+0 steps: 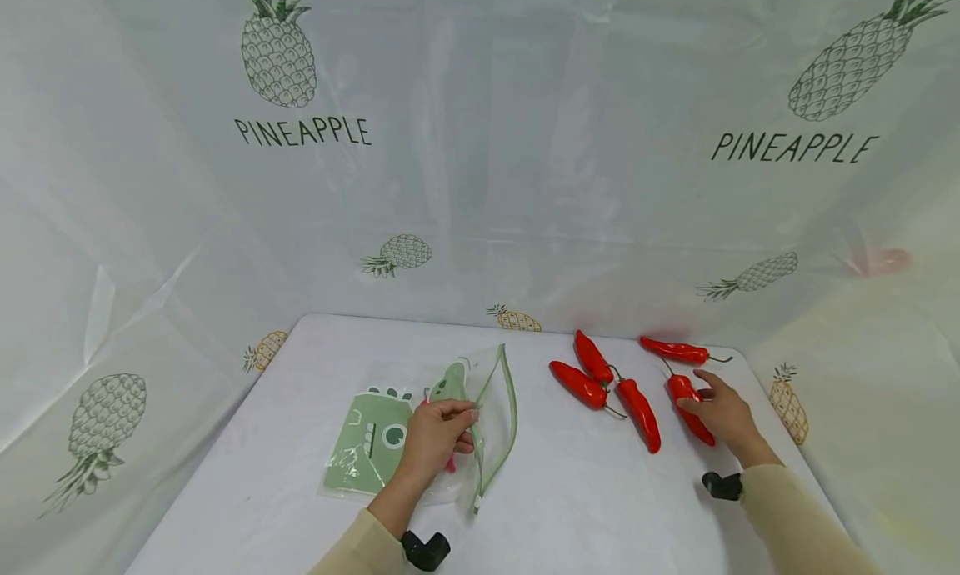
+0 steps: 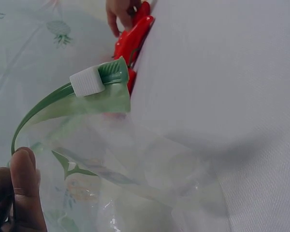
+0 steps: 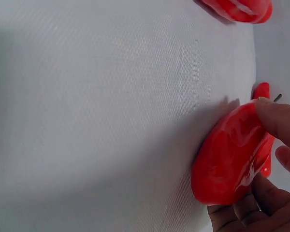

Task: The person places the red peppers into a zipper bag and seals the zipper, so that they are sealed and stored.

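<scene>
My left hand (image 1: 435, 442) pinches the green-edged mouth of a clear zip bag (image 1: 356, 462) with a green cartoon face printed on it. The bag lies on the table, its mouth standing agape. In the left wrist view, a white slider (image 2: 87, 82) sits at one end of the green zip (image 2: 115, 71), and the thumb (image 2: 25, 186) presses on the edge. Over at the right, my right hand (image 1: 723, 412) grips a red chili pepper (image 1: 701, 429) from the side. In the right wrist view, thumb and fingers lie around this glossy pepper (image 3: 227, 159), which is close over the tabletop.
Another red pepper (image 1: 675, 352) lies behind the right hand. Between the hands lie three more: a rear pepper (image 1: 591, 357), a left pepper (image 1: 577, 385) and a front pepper (image 1: 639, 415). A pineapple-printed sheet (image 1: 525, 183) hangs around the white table (image 1: 570, 508).
</scene>
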Demonstrator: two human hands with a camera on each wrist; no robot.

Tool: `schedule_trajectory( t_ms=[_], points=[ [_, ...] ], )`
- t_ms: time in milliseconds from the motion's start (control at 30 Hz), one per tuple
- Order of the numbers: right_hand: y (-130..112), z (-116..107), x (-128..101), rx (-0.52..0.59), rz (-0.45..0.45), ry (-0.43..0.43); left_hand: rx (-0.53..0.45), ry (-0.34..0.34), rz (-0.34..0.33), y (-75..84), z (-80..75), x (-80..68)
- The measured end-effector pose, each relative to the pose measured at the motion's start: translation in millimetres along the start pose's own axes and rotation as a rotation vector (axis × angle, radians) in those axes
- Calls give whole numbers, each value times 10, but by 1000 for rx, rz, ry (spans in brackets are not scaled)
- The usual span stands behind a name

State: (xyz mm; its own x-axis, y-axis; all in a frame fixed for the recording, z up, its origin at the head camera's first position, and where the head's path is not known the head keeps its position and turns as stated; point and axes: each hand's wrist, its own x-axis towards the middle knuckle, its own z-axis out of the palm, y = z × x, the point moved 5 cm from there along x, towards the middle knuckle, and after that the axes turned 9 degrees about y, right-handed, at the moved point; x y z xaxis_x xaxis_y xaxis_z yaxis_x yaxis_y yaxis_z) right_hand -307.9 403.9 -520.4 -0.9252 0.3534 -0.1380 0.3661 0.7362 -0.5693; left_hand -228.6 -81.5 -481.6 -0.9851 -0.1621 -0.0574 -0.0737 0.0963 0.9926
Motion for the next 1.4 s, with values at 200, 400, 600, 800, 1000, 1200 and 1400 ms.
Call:
schedule_trajectory(
  t_ms=[200,400,600,800,1000,1200,1400],
  points=[
    [-19,40,14,-19,1,-7,1,0,3,-15,1,7],
    [-51,49,8,-12,7,-7,0,-2,-2,-13,-5,3],
    [-117,-14,-42,3,-31,24,-7,1,-6,4,-12,-6],
    [-202,-72,-106,16,-81,77,-9,0,-10,-5,-7,2],
    [-303,-135,-200,20,-135,138,-4,-7,-6,-4,5,12],
    [-426,-164,-281,46,-177,163,-11,-12,-3,4,11,17],
    [-595,-162,-395,75,-223,175,-3,-6,-6,9,11,15]
  ],
)
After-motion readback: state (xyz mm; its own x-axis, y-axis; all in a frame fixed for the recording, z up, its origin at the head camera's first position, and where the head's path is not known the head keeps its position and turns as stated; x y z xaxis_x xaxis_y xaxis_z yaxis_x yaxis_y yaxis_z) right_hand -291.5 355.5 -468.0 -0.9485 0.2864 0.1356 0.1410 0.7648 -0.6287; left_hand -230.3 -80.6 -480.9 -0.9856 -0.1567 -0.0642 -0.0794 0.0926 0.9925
